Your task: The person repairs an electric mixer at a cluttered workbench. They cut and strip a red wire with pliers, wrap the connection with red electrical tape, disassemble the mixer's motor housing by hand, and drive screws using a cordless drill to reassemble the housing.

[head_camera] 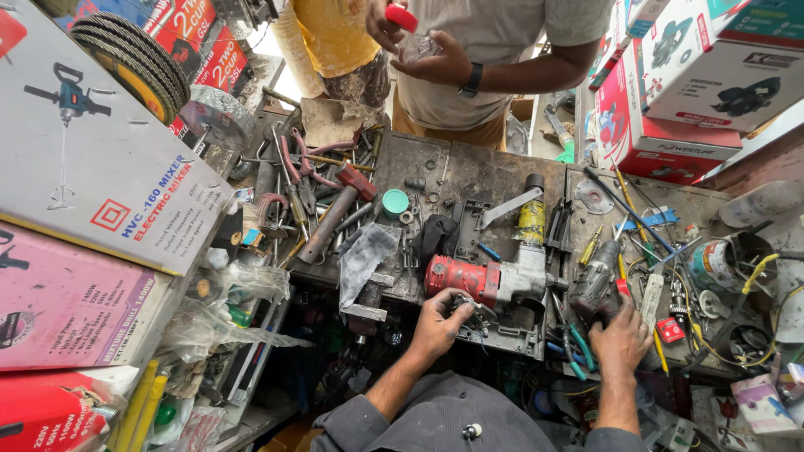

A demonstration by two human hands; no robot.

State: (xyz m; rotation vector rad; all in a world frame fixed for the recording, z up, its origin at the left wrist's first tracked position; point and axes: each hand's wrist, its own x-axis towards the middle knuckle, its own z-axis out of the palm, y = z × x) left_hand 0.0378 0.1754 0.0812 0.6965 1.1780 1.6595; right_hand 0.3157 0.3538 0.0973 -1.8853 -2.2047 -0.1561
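red power tool point(469, 280), teal cap point(394, 202), pliers point(576, 353)

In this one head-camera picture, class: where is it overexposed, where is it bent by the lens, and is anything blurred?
Head view: daylight blows out behind the standing person's yellow cloth; the wide lens bows the boxes at the edges; left hand, right hand and red power tool look sharp; shadow deepens under the bench.
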